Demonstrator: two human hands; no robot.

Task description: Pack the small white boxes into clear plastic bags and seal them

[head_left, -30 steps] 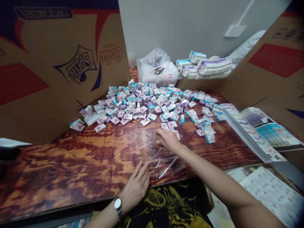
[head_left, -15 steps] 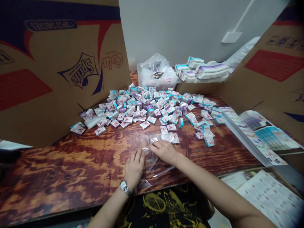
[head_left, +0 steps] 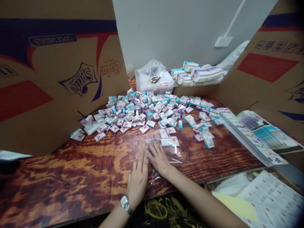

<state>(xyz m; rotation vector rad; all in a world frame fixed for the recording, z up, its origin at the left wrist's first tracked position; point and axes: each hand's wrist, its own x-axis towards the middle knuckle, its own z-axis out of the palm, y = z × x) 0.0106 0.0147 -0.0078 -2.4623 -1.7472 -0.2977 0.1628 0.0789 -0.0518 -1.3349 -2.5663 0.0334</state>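
A clear plastic bag (head_left: 175, 155) lies on the patterned table, partly hidden under my hands. My right hand (head_left: 158, 159) rests on it with the fingers spread and pointing away. Beside it, my left hand (head_left: 138, 176), with a metal watch on the wrist, lies with its fingers stretched out, the tips near the bag's left side and the right fingertips. Just beyond the bag are several small white and purple boxes (head_left: 174, 140), some seen through the film. Behind them spreads a large heap of similar small boxes (head_left: 149, 110) with blue or purple edges.
A tall cardboard carton (head_left: 59, 95) stands on the left, another (head_left: 268, 85) on the right. At the back are a bag of clear plastic (head_left: 154, 74) and stacked soft packs (head_left: 204, 74). A long printed strip (head_left: 251, 136) and printed sheets (head_left: 280, 199) lie at the right.
My right hand has flattened and spread its fingers on the bag, and more film shows to its right. My left hand has shifted slightly right and nearer. The camera view has tilted a little.
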